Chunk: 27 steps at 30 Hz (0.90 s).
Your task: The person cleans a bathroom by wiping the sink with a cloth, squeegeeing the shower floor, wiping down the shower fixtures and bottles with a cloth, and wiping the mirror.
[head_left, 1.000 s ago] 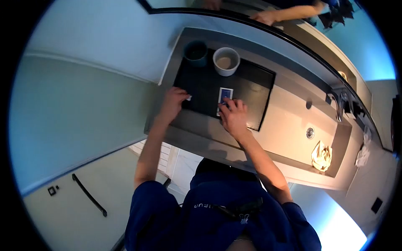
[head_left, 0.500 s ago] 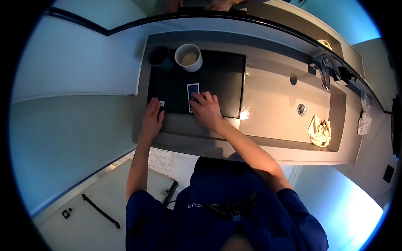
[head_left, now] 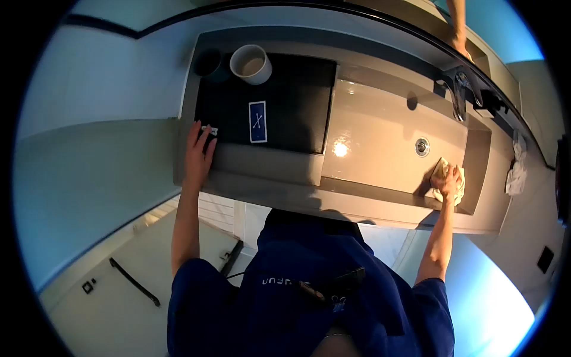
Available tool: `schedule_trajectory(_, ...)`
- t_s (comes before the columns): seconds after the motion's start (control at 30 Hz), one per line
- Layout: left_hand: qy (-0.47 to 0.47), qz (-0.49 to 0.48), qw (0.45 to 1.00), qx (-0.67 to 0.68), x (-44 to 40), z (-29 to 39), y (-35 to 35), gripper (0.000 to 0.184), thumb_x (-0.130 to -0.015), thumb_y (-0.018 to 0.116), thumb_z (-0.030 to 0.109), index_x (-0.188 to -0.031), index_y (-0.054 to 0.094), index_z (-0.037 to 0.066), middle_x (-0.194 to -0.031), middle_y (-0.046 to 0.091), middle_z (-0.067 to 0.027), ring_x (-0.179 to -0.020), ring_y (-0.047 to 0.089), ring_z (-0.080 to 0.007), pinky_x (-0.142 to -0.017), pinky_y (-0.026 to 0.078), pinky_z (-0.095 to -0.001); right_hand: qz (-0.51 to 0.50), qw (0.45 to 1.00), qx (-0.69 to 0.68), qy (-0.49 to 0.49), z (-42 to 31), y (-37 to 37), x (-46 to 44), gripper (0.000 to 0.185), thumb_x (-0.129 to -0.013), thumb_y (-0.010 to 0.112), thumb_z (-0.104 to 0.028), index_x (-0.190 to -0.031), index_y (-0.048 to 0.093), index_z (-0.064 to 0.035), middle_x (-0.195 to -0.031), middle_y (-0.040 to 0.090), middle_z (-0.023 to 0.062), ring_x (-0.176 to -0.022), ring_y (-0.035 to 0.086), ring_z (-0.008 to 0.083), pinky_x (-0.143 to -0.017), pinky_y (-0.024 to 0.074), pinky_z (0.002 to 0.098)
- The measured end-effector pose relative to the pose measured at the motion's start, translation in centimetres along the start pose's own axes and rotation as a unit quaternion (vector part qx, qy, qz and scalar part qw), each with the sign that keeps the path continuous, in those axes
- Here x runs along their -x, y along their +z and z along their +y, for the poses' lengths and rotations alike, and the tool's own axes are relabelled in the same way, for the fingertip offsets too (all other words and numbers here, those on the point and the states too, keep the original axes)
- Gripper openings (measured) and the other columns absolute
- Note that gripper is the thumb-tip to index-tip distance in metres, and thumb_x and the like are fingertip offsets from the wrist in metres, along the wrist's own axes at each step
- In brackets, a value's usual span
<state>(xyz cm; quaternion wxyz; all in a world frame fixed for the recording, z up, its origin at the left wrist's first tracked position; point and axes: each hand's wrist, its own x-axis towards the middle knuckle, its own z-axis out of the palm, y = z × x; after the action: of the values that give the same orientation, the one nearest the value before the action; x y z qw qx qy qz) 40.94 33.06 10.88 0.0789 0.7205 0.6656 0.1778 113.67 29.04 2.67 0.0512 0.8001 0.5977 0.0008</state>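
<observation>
My left hand (head_left: 199,156) rests at the left front corner of the black tray (head_left: 297,107), fingers spread, beside a small white item (head_left: 210,130). On the tray lies a flat blue packet (head_left: 258,122) with a white border and a white crossed mark. Over at the right end of the sink, my right hand (head_left: 447,182) has its fingers closed on a crumpled cream cloth (head_left: 458,189). A white cup (head_left: 251,64) and a dark cup (head_left: 210,64) stand at the tray's back left.
The basin (head_left: 380,131) has a drain (head_left: 422,147) near its right end, with a chrome faucet (head_left: 459,98) behind it. A white cloth (head_left: 517,166) hangs at the far right. A mirror edge runs along the back, and a wall borders the left side.
My right hand has left the blue packet, moved right across the basin and taken hold of the cream cloth. My left hand stays by the small white item. The view has shifted.
</observation>
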Motion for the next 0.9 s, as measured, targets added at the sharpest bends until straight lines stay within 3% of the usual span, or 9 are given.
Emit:
schedule_trajectory(0.03,-0.001,0.006,1.000,0.007,0.1,0.2,0.0,0.040,-0.084,0.062,0.012,-0.122,0.053,0.005,-0.136,0.038,-0.0204,-0.125,0.038,-0.0365,-0.101,0.035,-0.0407,-0.139,0.988,0.043,-0.040,6.6,8.2,-1.4,0.054,-0.065,0.069,-0.019,-0.114,0.049,-0.0074,-0.114,0.051,0.0266,-0.109,0.047,0.0423,-0.088,0.0396,0.0522)
schedule_trajectory(0.1,0.037,0.017,0.999,0.006,0.1,1.2,0.4,0.045,-0.082,0.063,0.015,-0.125,0.050,0.008,-0.138,0.034,-0.0196,-0.126,0.034,-0.0376,-0.102,0.032,-0.0433,-0.080,0.996,0.030,-0.020,6.6,9.6,-1.0,0.046,-0.065,0.064,-0.018,-0.107,0.051,-0.0044,-0.111,0.053,0.0274,-0.107,0.050,0.0414,-0.086,0.0406,0.0519)
schedule_trajectory(0.17,0.091,0.026,0.995,0.011,-0.9,4.3,0.7,0.051,-0.081,0.065,0.019,-0.128,0.047,0.010,-0.140,0.031,-0.0188,-0.128,0.031,-0.0386,-0.104,0.029,-0.0458,-0.305,0.950,0.065,-0.008,1.7,6.1,-3.5,0.031,-0.065,0.061,-0.018,-0.091,0.057,-0.0023,-0.097,0.060,0.0248,-0.097,0.057,0.0366,-0.077,0.0457,0.0489)
schedule_trajectory(0.33,0.144,-0.123,0.981,-0.038,-2.0,11.1,4.4,0.066,-0.080,0.062,0.034,-0.139,0.033,0.023,-0.147,0.015,-0.0182,-0.134,0.016,-0.0392,-0.108,0.014,-0.0536,-0.303,0.901,-0.155,-0.270,-14.1,8.7,1.1,0.014,-0.066,0.063,-0.010,-0.056,0.059,-0.0024,-0.057,0.056,0.0169,-0.053,0.057,0.0253,-0.051,0.0451,0.0380)
schedule_trajectory(0.43,0.135,-0.145,0.974,-0.109,-2.4,12.2,5.8,0.066,-0.082,0.059,0.038,-0.140,0.029,0.029,-0.148,0.009,-0.0190,-0.136,0.011,-0.0395,-0.106,0.012,-0.0572,-0.265,0.821,-0.295,-0.410,-26.8,1.7,4.9,0.032,-0.070,0.061,-0.012,-0.098,0.058,0.0023,-0.086,0.062,0.0210,-0.086,0.060,0.0346,-0.076,0.0472,0.0406)
schedule_trajectory(0.5,0.132,-0.122,0.975,-0.133,-1.9,11.8,5.9,0.065,-0.082,0.057,0.040,-0.140,0.029,0.030,-0.149,0.007,-0.0188,-0.137,0.006,-0.0386,-0.106,0.010,-0.0583,-0.449,0.763,-0.335,-0.323,-30.3,-5.4,3.7,0.048,-0.073,0.061,-0.017,-0.117,0.052,0.0013,-0.109,0.058,0.0217,-0.110,0.052,0.0312,-0.091,0.0415,0.0369)
schedule_trajectory(0.63,0.109,-0.133,0.979,-0.111,-2.0,12.2,5.1,0.068,-0.082,0.057,0.042,-0.141,0.028,0.025,-0.149,0.004,-0.0187,-0.137,0.001,-0.0388,-0.106,0.008,-0.0576,-0.424,0.682,-0.587,-0.100,-27.1,-5.8,5.0,0.060,-0.077,0.062,-0.025,-0.129,0.043,0.0002,-0.141,0.031,0.0193,-0.132,0.026,0.0290,-0.106,0.0249,0.0339)
schedule_trajectory(0.77,0.075,-0.098,0.992,-0.014,-1.7,11.9,5.0,0.076,-0.079,0.063,0.038,-0.143,0.023,0.022,-0.149,0.004,-0.0204,-0.137,0.001,-0.0393,-0.107,0.007,-0.0551,-0.102,0.849,-0.446,-0.263,-22.7,-14.8,4.7,0.038,-0.067,0.064,-0.009,-0.103,0.055,0.0008,-0.111,0.050,0.0182,-0.105,0.047,0.0358,-0.091,0.0391,0.0386)
schedule_trajectory(0.9,0.075,-0.005,0.984,0.164,0.1,15.6,2.2,0.098,-0.066,0.075,0.042,-0.143,0.020,0.017,-0.148,0.006,-0.0216,-0.136,0.003,-0.0404,-0.108,0.009,-0.0539,-0.238,0.696,-0.662,-0.145,-21.3,-22.4,7.2,0.030,-0.070,0.062,0.001,-0.099,0.052,-0.0010,-0.091,0.054,0.0052,-0.085,0.052,0.0132,-0.075,0.0433,0.0250)
